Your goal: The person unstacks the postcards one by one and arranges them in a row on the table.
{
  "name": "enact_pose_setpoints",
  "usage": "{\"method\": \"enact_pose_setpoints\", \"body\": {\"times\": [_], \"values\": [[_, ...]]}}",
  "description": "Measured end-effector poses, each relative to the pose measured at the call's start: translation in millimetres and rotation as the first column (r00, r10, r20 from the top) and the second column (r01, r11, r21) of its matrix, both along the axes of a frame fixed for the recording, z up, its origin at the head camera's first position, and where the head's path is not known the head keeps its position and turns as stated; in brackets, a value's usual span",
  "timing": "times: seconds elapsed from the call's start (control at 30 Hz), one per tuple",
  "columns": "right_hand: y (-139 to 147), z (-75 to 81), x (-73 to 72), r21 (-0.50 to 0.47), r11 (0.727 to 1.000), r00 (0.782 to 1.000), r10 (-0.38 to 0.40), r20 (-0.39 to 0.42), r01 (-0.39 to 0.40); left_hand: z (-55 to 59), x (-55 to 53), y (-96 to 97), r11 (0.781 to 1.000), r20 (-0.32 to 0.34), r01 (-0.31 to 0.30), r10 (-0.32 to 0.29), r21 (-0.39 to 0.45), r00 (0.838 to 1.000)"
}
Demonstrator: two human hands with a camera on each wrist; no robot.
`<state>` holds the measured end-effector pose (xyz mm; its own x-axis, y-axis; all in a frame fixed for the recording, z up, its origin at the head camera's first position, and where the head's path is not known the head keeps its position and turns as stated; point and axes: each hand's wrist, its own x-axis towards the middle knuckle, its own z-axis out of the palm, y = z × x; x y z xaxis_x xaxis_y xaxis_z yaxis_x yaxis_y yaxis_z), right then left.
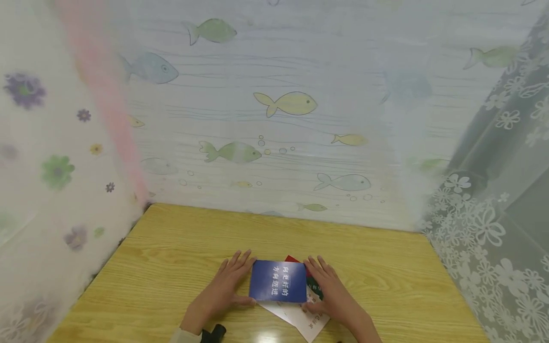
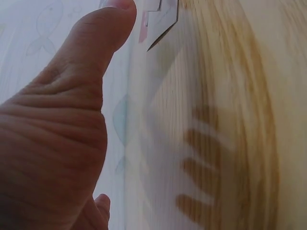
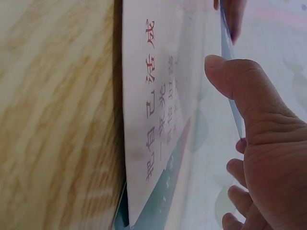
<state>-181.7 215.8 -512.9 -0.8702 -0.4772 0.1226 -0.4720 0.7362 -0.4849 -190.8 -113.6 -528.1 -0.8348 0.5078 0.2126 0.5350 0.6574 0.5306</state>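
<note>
A blue card (image 1: 262, 281) with white lettering is held level between both hands, above other cards. My left hand (image 1: 223, 288) holds its left side, thumb at the near corner and fingers at the far one. On the opposite side, my right hand (image 1: 336, 293) grips the card the same way; the right wrist view shows the thumb on its near edge and a gap beneath. Under it lie white cards (image 3: 144, 115) with reddish lettering, a dark green card (image 1: 315, 287) and a red one (image 1: 291, 258), partly covered. The left wrist view shows mostly the left thumb (image 2: 91, 43).
The cards are over a glossy wood-grain table (image 1: 171, 257). A fish-print curtain (image 1: 283, 157) hangs behind its far edge, a flowered sheet (image 1: 55, 205) on the left and white floral lace (image 1: 484, 228) on the right. A black strap piece (image 1: 214, 333) sits by the left wrist.
</note>
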Motion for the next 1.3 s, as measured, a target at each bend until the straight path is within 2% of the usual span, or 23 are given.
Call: {"method": "enact_pose_setpoints", "body": {"times": [0.5, 0.8, 1.3], "values": [[-4.9, 1.2, -4.7, 0.001, 1.0, 1.0, 0.015, 0.012, -0.015, 1.1, -7.6, -3.5, 0.999, 0.043, -0.024, 0.025, -0.03, 0.999], [-10.7, 0.4, -9.5, 0.014, 1.0, 1.0, 0.006, 0.027, -0.006, 5.7, -9.2, -7.4, 0.999, 0.036, -0.018, 0.02, -0.039, 0.999], [-19.4, 1.0, -22.7, 0.028, 1.0, 1.0, -0.001, 0.013, 0.001, 9.9, -24.1, -11.7, 0.999, 0.055, -0.013, 0.016, -0.051, 0.998]]}}
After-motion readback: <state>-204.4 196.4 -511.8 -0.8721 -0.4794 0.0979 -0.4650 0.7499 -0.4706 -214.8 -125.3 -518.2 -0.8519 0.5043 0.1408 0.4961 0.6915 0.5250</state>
